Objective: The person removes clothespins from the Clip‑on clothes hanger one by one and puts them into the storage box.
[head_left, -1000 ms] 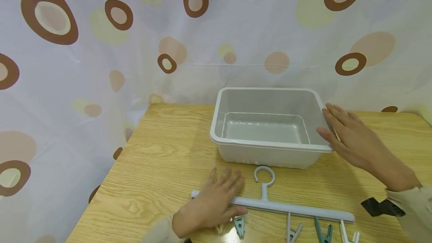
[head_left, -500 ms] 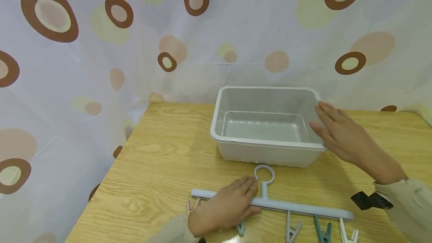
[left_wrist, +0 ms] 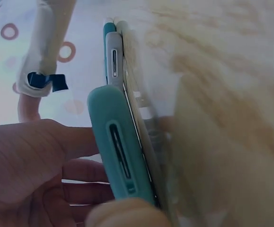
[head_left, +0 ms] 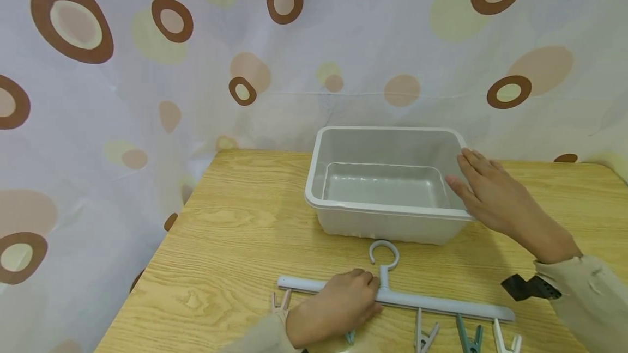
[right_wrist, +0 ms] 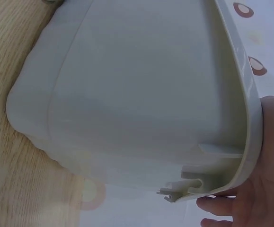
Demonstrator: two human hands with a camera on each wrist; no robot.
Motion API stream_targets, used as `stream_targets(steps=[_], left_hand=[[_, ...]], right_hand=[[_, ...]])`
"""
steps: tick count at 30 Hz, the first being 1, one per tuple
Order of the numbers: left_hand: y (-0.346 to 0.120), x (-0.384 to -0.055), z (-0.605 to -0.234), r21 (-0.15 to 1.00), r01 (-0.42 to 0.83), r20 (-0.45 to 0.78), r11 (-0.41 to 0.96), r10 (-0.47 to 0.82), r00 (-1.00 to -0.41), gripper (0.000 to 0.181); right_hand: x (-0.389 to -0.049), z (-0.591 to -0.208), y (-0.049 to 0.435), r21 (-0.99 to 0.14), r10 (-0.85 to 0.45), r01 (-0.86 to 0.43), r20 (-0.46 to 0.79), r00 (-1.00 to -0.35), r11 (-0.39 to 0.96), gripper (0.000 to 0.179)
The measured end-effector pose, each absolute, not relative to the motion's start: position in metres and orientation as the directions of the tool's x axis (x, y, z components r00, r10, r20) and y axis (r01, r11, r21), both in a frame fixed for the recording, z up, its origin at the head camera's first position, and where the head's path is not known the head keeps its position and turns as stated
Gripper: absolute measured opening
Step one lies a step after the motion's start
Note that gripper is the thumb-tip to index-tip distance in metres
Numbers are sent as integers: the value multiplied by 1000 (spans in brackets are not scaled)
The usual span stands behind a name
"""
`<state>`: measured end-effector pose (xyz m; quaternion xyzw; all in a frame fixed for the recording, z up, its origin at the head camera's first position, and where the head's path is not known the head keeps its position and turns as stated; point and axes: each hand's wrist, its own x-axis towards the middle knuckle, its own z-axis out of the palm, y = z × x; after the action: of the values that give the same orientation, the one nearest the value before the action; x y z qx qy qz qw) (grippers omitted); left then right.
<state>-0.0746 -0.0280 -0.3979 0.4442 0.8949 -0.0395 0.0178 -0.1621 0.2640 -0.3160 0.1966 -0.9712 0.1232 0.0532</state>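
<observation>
A pale blue-grey hanger [head_left: 436,304] lies on the wooden table, its open hook toward the bin. Clothespins hang along its near side, among them a pink one [head_left: 282,299], a dark teal one [head_left: 472,338] and a white one [head_left: 505,339]. My left hand [head_left: 338,305] grips the bar left of the hook stem with curled fingers. In the left wrist view, a light teal clothespin [left_wrist: 118,142] stands in front of its fingers. My right hand [head_left: 495,195] rests on the right rim of a light grey plastic bin [head_left: 387,225], fingers straight.
The bin stands upright near the back of the table [head_left: 230,227]. A patterned curtain [head_left: 294,53] hangs behind and to the left. A black strap [head_left: 530,288] sticks out at the right wrist.
My left hand has slid right along the hanger bar toward the hook, and its fingers have curled. My right hand has shifted slightly left on the bin's rim. Hanger and bin stay put.
</observation>
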Motion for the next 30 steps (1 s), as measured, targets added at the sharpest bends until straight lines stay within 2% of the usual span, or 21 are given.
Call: stream_targets(steps=[7,14,18,26,30], left_hand=[[-24,-73,-397,-97,790,-23,605,792,-610,22],[-21,-75,-398,-54,764,-15,643,765,-644,26],[-21,-78,-399,-41,770,-1,636,771,-637,25],[-24,-74,-404,15,763,21,646,763,-646,19],[-25,-71,-405,139,732,20,667,737,-675,17]], right_hand=[[-163,-313,263,-219,-348,-362,101,-932,906,69],[-164,-311,263,-220,-333,-344,87,-939,913,73],[-164,-311,264,-227,-334,-344,84,-939,911,75],[-163,-312,264,-244,-329,-334,65,-942,910,76],[-162,-311,264,-209,-337,-360,139,-931,909,73]])
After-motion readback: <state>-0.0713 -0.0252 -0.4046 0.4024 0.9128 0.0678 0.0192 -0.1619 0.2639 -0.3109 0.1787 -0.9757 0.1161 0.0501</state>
